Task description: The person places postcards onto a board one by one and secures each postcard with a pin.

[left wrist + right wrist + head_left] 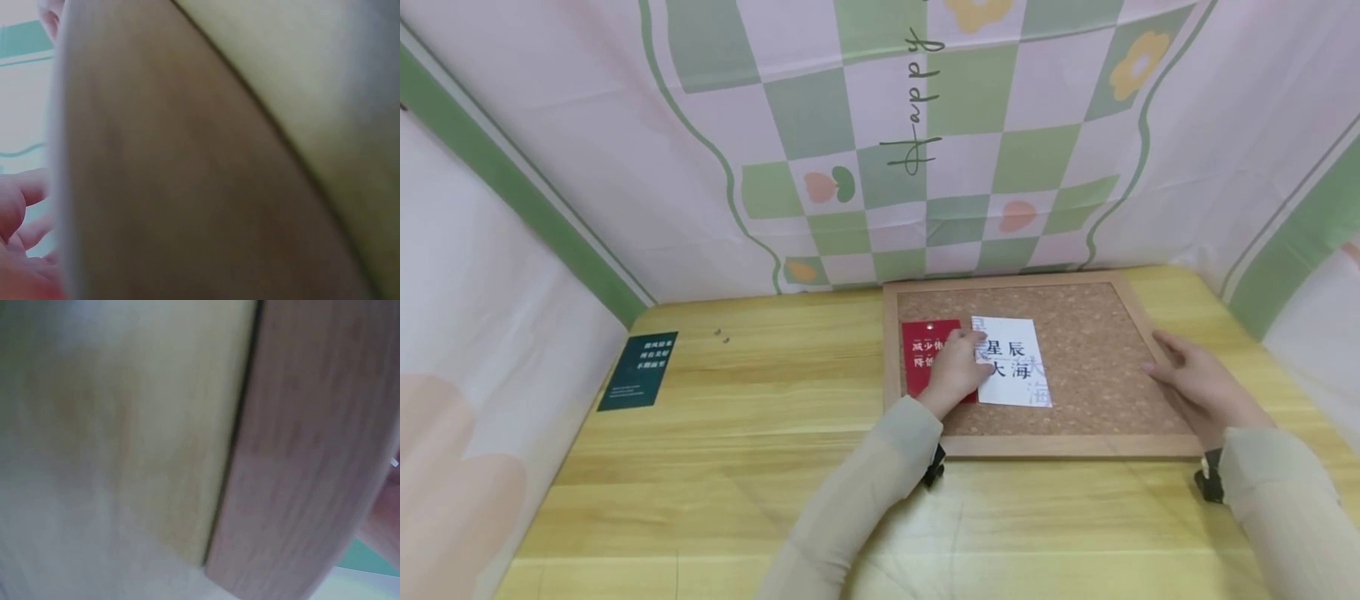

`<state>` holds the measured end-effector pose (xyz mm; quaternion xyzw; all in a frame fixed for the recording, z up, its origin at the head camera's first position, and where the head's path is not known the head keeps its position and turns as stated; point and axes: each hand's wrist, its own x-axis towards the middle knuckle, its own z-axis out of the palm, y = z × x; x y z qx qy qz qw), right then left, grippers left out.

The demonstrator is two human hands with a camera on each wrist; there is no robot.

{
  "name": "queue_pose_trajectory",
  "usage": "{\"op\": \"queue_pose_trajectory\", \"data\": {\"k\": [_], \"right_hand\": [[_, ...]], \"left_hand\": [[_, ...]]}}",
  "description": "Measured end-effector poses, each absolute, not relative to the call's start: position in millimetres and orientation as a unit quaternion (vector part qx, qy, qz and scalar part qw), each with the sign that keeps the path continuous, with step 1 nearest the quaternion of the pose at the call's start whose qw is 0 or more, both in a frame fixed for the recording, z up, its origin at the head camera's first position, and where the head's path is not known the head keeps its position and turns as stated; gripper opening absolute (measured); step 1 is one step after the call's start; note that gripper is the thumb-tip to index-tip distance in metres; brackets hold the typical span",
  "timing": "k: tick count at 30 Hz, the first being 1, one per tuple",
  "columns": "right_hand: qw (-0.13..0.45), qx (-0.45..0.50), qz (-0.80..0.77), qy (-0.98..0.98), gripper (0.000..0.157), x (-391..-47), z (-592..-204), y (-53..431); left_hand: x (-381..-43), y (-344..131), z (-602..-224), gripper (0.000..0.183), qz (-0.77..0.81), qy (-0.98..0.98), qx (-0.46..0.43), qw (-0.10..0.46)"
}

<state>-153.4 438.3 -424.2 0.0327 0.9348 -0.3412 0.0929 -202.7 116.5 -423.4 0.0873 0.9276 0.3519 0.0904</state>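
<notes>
A white card [1011, 383] with dark lettering lies on the left half of a wood-framed cork board [1097, 350]. My left hand [951, 371] holds the card at its left edge, thumb and index finger over it. Beneath that hand, a red card [917, 342] with a small round pin at its top is partly covered. My right hand [1206, 383] is at the board's right side, its thumb and fingertips apart over the frame's edge. Close up, the wooden frame [162, 156] fills most of the left wrist view. The frame [300, 450] also crosses the right wrist view.
A dark green card [638, 371] lies at the table's left edge. Several tiny metallic pieces [722, 337] are on the wooden table [737, 467] right of it. A patterned cloth [887, 142] hangs behind, and cloth walls border both sides.
</notes>
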Motion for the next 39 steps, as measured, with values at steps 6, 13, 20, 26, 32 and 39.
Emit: {"op": "queue_pose_trajectory", "data": {"k": [6,13,20,26,32,39], "right_hand": [[0.093,0.029,-0.350,0.932,0.074,-152,-423,438],[0.091,0.028,-0.347,0.933,0.074,-151,-423,438],[0.092,0.029,-0.343,0.934,0.074,-151,-422,438],[0.091,0.024,-0.325,0.941,0.070,-152,-418,433],[0.077,0.008,-0.308,0.948,0.058,-154,-413,420],[-0.022,-0.050,-0.181,0.982,0.043,-164,-414,383]], "left_hand": [[-200,117,-421,0.049,0.339,0.931,0.090,0.098],[-197,119,-421,0.048,0.313,0.940,0.101,0.089],[-195,121,-420,0.049,0.296,0.946,0.099,0.088],[-195,119,-421,0.048,0.306,0.943,0.099,0.088],[-198,116,-422,0.047,0.313,0.939,0.112,0.085],[-202,113,-419,0.046,0.382,0.912,0.093,0.117]]}}
